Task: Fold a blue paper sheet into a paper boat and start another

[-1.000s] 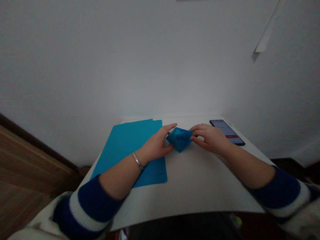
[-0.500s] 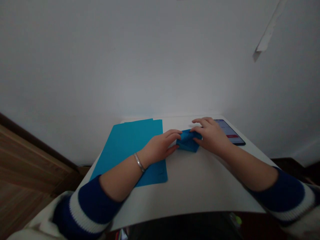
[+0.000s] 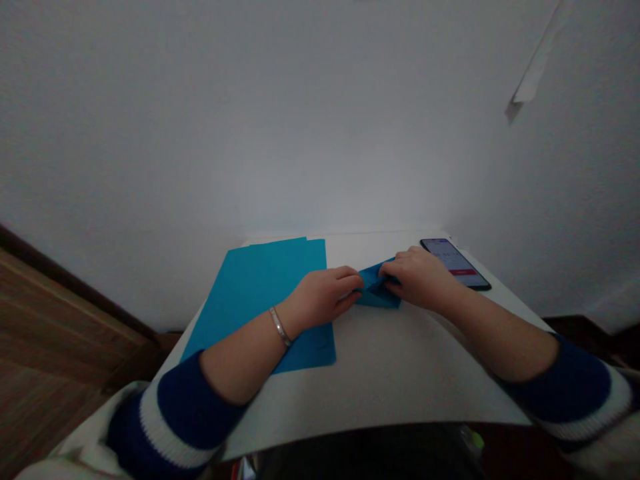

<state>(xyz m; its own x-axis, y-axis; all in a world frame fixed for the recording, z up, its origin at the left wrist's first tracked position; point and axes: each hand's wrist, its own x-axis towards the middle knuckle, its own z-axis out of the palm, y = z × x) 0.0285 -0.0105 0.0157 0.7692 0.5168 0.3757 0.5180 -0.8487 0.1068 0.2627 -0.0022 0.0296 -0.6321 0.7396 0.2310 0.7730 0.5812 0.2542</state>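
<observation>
A small folded piece of blue paper point(image 3: 379, 297) lies between my hands, over the white table. My left hand point(image 3: 327, 293) pinches its left end with thumb and fingers. At its right side, my right hand point(image 3: 419, 275) is closed on the paper, fingers curled at an opened fold. The paper shows creases and a raised flap in the middle; its right edge is partly hidden by my right fingers. Beneath my left forearm are larger blue sheets point(image 3: 260, 280), lying flat.
The white table point(image 3: 400, 380) stands against a pale wall point(image 3: 320, 133). A phone point(image 3: 457, 263) with a lit screen lies at the table's back right, just beyond my right hand. Wooden furniture point(image 3: 55, 333) is at the left. A loose strip point(image 3: 537, 63) hangs on the wall.
My right fingers, spread before, have curled in around the paper, and the hand has come slightly nearer. The paper's fold now stands more open. My left hand has hardly moved.
</observation>
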